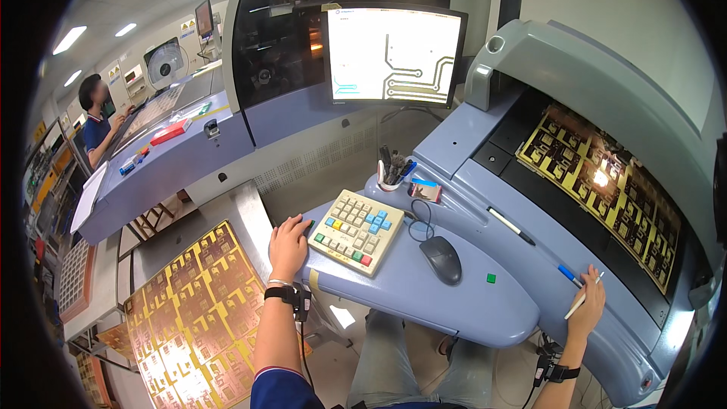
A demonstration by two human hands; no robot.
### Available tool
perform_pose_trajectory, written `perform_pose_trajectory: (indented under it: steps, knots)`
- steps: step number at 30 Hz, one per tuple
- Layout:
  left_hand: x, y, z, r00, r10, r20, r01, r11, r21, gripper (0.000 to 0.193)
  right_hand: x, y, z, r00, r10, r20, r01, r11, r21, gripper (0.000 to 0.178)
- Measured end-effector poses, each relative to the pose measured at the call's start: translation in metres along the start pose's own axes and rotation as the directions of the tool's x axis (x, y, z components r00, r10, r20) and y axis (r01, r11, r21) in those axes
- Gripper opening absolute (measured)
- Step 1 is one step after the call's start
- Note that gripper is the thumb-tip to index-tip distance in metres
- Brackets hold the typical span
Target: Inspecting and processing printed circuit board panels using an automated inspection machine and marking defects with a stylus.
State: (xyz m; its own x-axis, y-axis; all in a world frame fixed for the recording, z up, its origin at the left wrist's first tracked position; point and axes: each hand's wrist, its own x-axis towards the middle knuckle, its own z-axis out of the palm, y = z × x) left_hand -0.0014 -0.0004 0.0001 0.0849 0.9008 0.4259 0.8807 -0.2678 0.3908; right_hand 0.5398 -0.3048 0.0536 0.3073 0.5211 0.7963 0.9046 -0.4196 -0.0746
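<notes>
My left hand [288, 245] rests on the blue-grey console shelf [401, 291], at the left edge of a beige keypad [354, 232] with coloured keys. Its fingers are stretched out, the tips beside the keypad, and they hold nothing I can see. On the right, my right hand [588, 304] has its fingers closed round a slim white pen [576, 307], above the machine's front ledge. A blue-ended pen [569, 276] reaches close to those fingers; whether they touch it I cannot tell. Beyond the ledge, a gold-patterned circuit panel [564, 155] lies in the machine bed.
A black mouse [441, 260], small green square [491, 278] and pen cup [391, 175] sit on the console. A white marker [511, 226] lies on the ledge. The monitor [395, 57] shows circuit traces. Another panel [198, 318] lies at left; a co-worker [97, 125] sits further off.
</notes>
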Motion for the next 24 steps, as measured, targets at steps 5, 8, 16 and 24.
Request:
perform_pose_trajectory:
  steps: [5,8,16,24]
  knots:
    - [0.0001,0.0009,-0.0001,1.000,0.002,-0.005,-0.002,1.000,0.004,0.038,-0.0002,-0.0007,-0.0007,1.000,0.004,-0.002,-0.004,1.000,-0.003,0.019]
    - [0.0018,0.0016,-0.0012,1.000,0.002,0.015,-0.002,1.000,0.008,0.037,0.0008,-0.0017,-0.0017,1.000,-0.003,-0.005,0.003,1.000,0.010,0.019]
    - [0.0005,-0.0001,0.0017,1.000,0.004,-0.022,-0.004,1.000,-0.005,0.036,0.0010,-0.0023,-0.0022,1.000,0.004,0.007,-0.004,1.000,0.008,0.019]
    - [-0.0002,-0.0004,0.0009,1.000,-0.003,-0.022,0.002,1.000,-0.014,0.036,0.0016,-0.0031,-0.0025,1.000,0.001,0.002,-0.001,1.000,0.018,0.019]
